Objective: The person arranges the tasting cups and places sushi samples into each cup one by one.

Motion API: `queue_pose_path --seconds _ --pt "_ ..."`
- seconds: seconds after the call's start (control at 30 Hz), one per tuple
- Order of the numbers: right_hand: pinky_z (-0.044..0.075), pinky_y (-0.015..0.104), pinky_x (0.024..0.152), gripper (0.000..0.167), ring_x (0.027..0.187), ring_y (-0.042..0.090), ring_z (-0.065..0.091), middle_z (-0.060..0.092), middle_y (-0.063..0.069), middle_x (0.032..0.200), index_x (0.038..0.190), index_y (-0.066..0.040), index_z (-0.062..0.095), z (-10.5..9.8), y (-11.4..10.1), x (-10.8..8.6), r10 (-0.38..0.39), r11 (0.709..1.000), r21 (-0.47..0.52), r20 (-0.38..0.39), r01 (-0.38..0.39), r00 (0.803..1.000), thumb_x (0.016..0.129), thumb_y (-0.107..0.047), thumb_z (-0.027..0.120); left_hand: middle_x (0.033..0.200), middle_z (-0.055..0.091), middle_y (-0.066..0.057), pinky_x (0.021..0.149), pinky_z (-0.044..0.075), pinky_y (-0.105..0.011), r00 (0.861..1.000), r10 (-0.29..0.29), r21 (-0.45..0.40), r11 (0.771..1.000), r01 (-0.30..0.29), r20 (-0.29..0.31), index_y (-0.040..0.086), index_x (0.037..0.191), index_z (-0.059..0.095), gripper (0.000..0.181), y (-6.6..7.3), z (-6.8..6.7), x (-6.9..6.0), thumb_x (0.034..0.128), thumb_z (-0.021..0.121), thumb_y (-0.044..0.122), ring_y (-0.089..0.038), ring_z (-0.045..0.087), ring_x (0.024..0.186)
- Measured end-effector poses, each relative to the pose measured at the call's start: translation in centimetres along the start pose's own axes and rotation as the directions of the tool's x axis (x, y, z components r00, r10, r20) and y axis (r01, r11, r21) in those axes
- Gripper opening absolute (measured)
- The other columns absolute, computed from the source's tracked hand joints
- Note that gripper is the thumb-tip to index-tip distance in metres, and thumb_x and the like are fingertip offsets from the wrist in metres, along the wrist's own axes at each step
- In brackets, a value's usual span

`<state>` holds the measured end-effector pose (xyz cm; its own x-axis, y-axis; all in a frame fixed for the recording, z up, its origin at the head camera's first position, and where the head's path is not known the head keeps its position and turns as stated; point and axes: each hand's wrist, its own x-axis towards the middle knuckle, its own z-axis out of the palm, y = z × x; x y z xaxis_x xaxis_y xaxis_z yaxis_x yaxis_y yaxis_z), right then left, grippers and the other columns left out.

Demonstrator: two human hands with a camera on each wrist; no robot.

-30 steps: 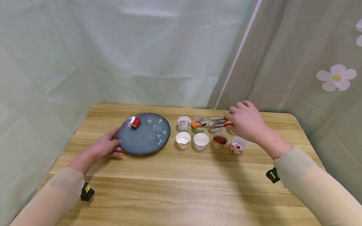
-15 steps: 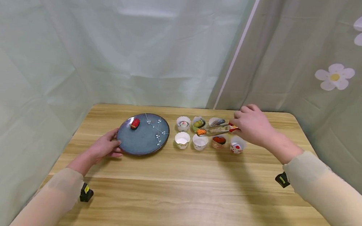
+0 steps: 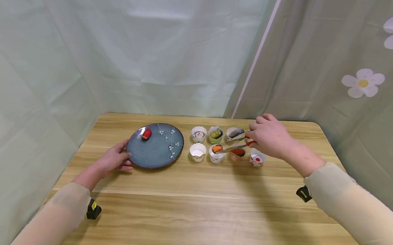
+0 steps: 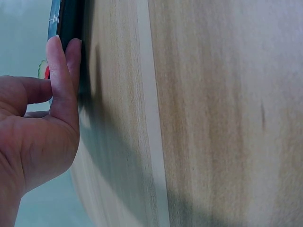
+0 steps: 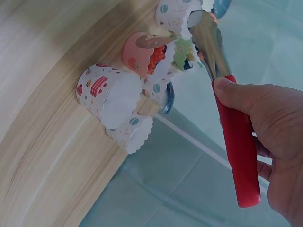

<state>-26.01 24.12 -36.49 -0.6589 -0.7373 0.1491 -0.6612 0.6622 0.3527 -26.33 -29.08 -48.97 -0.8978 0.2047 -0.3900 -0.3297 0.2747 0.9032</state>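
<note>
My left hand (image 3: 116, 157) holds the left rim of a dark blue oval plate (image 3: 154, 154), thumb above and fingers at the underside. A small red sushi piece (image 3: 146, 134) lies near the plate's upper left. My right hand (image 3: 271, 137) grips metal tongs by their red handles (image 5: 239, 156). Between the tong tips is an orange-topped, dark-edged sushi piece (image 3: 217, 148), in or just over a white paper cup (image 3: 216, 158); which of the two, I cannot tell. Left of it stands another white cup (image 3: 197, 154), with nothing visible inside.
Paper cups stand in two rows. Behind are a cup with a pale roll (image 3: 199, 134), a green cup (image 3: 215, 140) and one with a dark-topped piece (image 3: 235, 133). A pink cup holds red roe (image 3: 238, 152); a red-patterned cup (image 3: 257, 160) stands at the right. Curtains surround the wooden table (image 3: 174, 207).
My right hand has brought the tongs and orange sushi piece from above the green back cup forward to the white front cup. The left hand and plate stay put.
</note>
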Motion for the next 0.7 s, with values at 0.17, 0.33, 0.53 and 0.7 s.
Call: queue_pose_path --seconds 0.17,0.33,0.53,0.7 --pt "0.043 0.055 0.097 0.022 0.085 0.029 0.054 0.061 0.0 0.086 0.1 -0.015 0.078 0.01 -0.22 0.15 -0.009 1.0 -0.016 0.011 0.009 1.0 0.084 -0.028 0.085 0.163 0.008 -0.026 0.082 0.062 -0.039 1.0 0.008 -0.001 1.0 -0.008 0.011 0.012 0.164 -0.01 0.069 0.09 0.14 -0.16 0.1113 0.035 0.008 -0.021 0.06 0.094" --pt "0.044 0.055 0.096 0.022 0.084 0.029 0.054 0.06 0.0 0.084 0.097 -0.016 0.078 0.1 -0.26 0.17 -0.012 1.0 -0.023 -0.007 0.012 1.0 0.082 -0.029 0.087 0.163 0.009 -0.025 0.083 0.062 -0.038 1.0 0.01 -0.012 1.0 -0.009 0.015 0.012 0.164 -0.01 0.069 0.26 0.23 -0.21 0.1113 0.034 0.007 -0.02 0.06 0.094" --pt "0.044 0.055 0.096 0.021 0.084 0.029 0.054 0.06 0.0 0.084 0.097 -0.016 0.079 0.11 -0.21 0.18 -0.017 1.0 -0.021 -0.018 0.017 1.0 0.082 -0.028 0.087 0.163 0.009 -0.025 0.083 0.062 -0.038 1.0 0.012 -0.022 1.0 -0.012 0.014 0.011 0.164 -0.01 0.069 0.32 0.3 -0.25 0.1111 0.034 0.007 -0.019 0.06 0.093" --pt "0.044 0.055 0.097 0.023 0.087 0.03 0.055 0.062 0.0 0.086 0.1 -0.016 0.078 0.07 0.0 0.1 -0.014 1.0 -0.024 -0.016 0.013 1.0 0.082 -0.028 0.087 0.163 0.009 -0.025 0.084 0.062 -0.039 1.0 0.011 -0.016 1.0 -0.011 0.016 0.011 0.164 -0.01 0.069 0.27 0.32 -0.26 0.1114 0.035 0.007 -0.021 0.06 0.094"
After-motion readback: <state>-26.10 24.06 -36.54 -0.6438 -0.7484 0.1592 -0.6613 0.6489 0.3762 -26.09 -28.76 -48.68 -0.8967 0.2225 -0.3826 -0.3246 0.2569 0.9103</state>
